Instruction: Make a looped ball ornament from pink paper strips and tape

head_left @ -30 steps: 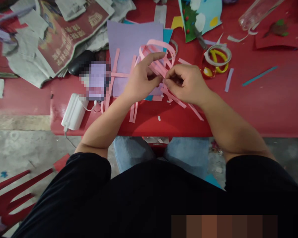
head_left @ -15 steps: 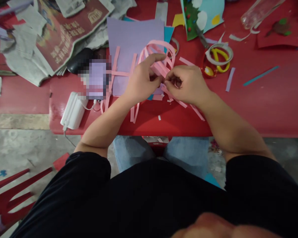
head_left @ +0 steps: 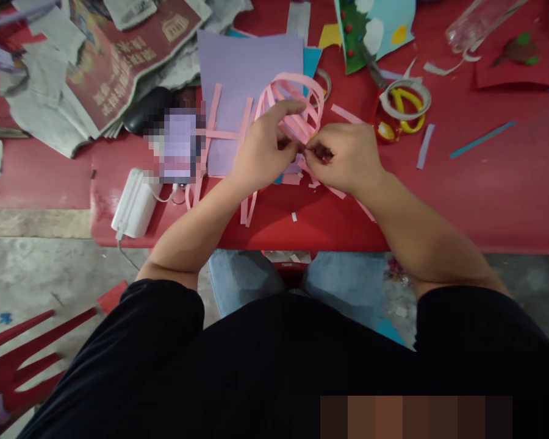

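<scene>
Both hands meet at a rounded cage of curved pink paper strips (head_left: 297, 79), above a purple sheet of paper (head_left: 251, 55). My left hand (head_left: 265, 146) is closed around its lower left side, thumb and fingertips pinched on the strips. Close against it, my right hand (head_left: 345, 152) pinches at the lower edge of the same strips; the exact bit between its fingertips is hidden. Loose pink strips (head_left: 214, 116) lie left of the hands, and small pink scraps (head_left: 293, 178) are scattered just below them.
Right of the hands lie a tape roll (head_left: 405, 99), yellow-handled scissors (head_left: 409, 113) and a blue strip (head_left: 482, 139). Leftward are a white power bank (head_left: 135, 204) with a cable, a black mouse-like object (head_left: 149, 111) and crumpled newspapers (head_left: 55, 91). The red table's front edge (head_left: 302, 244) is near my lap.
My right hand has shifted and turned slightly at the pink strips. My left hand keeps its hold, and the objects around stay where they were.
</scene>
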Demonstrator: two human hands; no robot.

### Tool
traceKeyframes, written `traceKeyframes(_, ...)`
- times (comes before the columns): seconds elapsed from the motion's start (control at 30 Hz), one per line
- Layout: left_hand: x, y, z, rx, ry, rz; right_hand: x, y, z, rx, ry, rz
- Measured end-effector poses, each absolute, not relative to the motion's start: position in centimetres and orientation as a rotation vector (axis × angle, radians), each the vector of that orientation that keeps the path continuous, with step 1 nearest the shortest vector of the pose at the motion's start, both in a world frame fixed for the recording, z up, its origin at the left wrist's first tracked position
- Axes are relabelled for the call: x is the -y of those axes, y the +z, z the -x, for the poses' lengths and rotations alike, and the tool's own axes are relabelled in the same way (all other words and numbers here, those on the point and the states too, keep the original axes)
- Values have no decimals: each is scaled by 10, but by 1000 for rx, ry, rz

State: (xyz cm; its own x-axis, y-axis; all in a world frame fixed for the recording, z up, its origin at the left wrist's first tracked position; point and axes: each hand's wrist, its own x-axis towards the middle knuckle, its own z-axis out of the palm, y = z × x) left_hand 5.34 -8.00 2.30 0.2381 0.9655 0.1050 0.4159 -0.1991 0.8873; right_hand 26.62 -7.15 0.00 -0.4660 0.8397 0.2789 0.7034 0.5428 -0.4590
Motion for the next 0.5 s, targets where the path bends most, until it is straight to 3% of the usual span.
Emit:
traceKeyframes(0.27,82,27,-55,-1262,863,-1789,77,10,-263,2331,324,1390)
traceKeyframes(0.5,76,24,-53,-1225,916,-1797,67,14,-269,2105,589,1374)
